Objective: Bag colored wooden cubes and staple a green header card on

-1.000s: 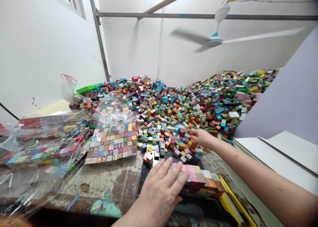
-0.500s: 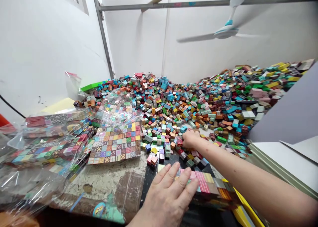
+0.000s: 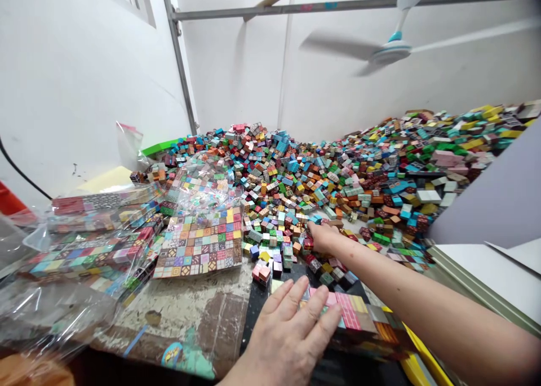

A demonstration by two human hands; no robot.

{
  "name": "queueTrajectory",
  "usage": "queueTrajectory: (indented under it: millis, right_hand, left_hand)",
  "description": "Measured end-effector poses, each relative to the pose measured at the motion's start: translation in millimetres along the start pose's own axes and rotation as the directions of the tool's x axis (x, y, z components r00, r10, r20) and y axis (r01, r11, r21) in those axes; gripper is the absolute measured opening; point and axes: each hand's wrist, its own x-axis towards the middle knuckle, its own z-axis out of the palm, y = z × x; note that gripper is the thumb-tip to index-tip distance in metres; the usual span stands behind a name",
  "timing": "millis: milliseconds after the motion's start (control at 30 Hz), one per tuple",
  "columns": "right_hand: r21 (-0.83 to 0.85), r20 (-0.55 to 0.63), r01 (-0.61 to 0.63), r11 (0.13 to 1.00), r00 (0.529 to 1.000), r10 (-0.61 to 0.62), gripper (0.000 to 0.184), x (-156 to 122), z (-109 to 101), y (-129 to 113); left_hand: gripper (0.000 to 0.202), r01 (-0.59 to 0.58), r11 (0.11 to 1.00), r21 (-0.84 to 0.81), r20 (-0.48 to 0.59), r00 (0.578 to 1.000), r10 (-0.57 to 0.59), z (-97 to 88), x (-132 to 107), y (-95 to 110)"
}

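My left hand (image 3: 289, 329) lies palm down with its fingers spread over a row of small patterned cubes (image 3: 349, 311). The row shows pink, yellow, brown and pale tops. Deeper in, my right hand (image 3: 324, 238) reaches to the near edge of a large heap of colourful cubes (image 3: 291, 174). Its fingers are bent down together beside a dark red cube (image 3: 308, 243); what lies between them is hidden. Several loose dark cubes (image 3: 325, 276) sit between my two hands on a black board (image 3: 250, 324). A pink pair of cubes (image 3: 261, 273) stands left of them.
On the left, a printed sheet of small squares (image 3: 200, 245) lies near clear plastic bags (image 3: 84, 313) holding rows of cubes. A worn tabletop (image 3: 181, 307) shows in front. Grey-green panels (image 3: 477, 284) and a yellow edge (image 3: 422, 352) are at right. A fan (image 3: 391, 50) turns above.
My right hand has stayed at the heap's edge, with its index finger now stretched a little further left. My left hand rests on the row as before. The view has shifted slightly.
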Motion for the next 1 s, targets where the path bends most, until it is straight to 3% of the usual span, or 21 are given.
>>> queueTrajectory:
  millis: [100, 300, 500, 667, 800, 1000]
  right_hand:
    - [-0.017, -0.011, 0.014, 1.0, 1.0, -0.014, 0.048, -2.2, -0.4, 1.8]
    - [0.046, -0.045, 0.048, 0.998, 0.998, -0.046, 0.041, -0.9, 4.9, 8.6]
    - [0.244, -0.128, 0.103, 0.964, 0.989, -0.073, 0.037, -1.6, 4.5, 18.6]
    - [0.441, -0.2, 0.112, 0.891, 0.98, -0.025, 0.046, -13.3, -16.7, 27.5]
    - [0.577, -0.233, 0.183, 0.796, 0.971, -0.055, 0.048, -44.0, -42.5, 36.5]
    - [0.725, -0.23, 0.318, 0.611, 0.948, -0.22, 0.049, -129.7, -63.6, 55.3]
  left_hand:
    - [0.045, 0.006, 1.0, -0.006, -0.002, 1.0, -0.006, 0.8, -0.6, 0.9]
    - [0.047, 0.017, 0.999, -0.029, 0.002, 1.0, -0.017, 3.5, -2.8, 1.7]
    - [0.051, 0.018, 0.998, -0.057, 0.052, 0.999, -0.015, 3.2, -4.7, 1.9]
    - [0.048, 0.035, 0.998, -0.05, 0.026, 0.999, -0.034, -0.1, -2.9, 1.8]
    - [0.046, 0.029, 0.999, -0.033, 0.007, 1.0, -0.029, -4.9, -0.4, 1.9]
    - [0.043, 0.065, 0.996, -0.068, 0.027, 0.998, -0.063, -7.7, 2.4, 2.9]
